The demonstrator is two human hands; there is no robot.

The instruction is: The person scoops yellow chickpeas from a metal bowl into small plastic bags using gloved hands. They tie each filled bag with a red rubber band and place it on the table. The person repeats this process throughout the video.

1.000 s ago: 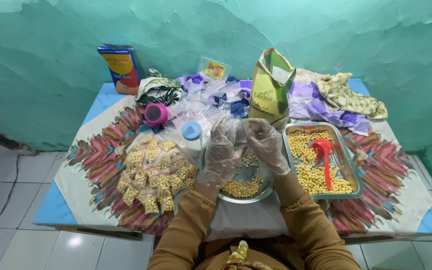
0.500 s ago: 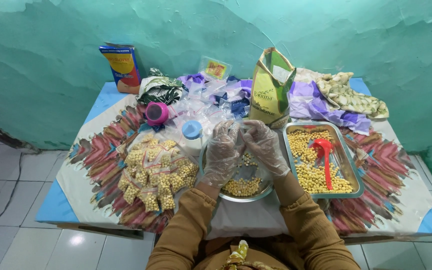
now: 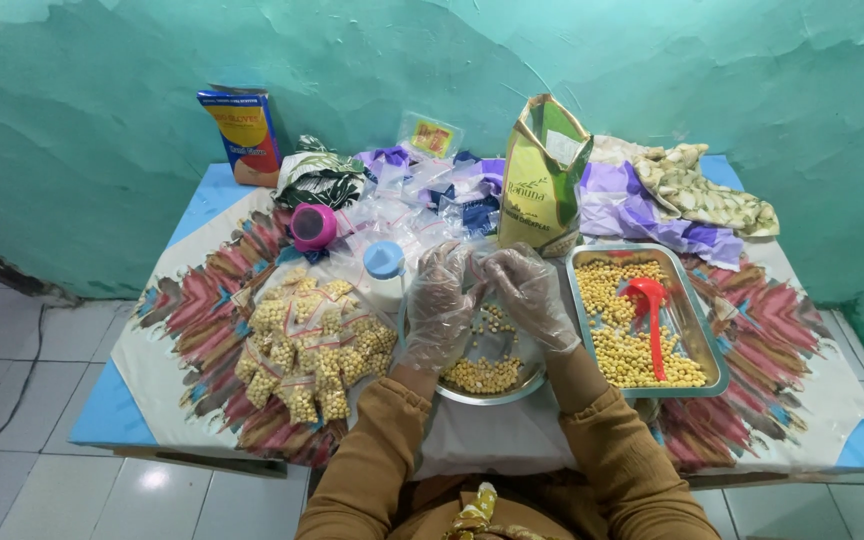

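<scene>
Bag (image 3: pixel 479 268), small and clear, is pinched between both gloved hands above the round bowl (image 3: pixel 512 392) of kernels. Left hand (image 3: pixel 439 305) and right hand (image 3: pixel 530 297) each grip its mouth closed. Slippery gloves might let it tip, scattering kernels across the worktop (image 3: pixel 812 400).

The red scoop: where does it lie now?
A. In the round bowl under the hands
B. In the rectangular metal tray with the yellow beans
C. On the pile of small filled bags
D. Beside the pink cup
B: the red scoop rests on the beans in the tray, right of both hands.
</scene>
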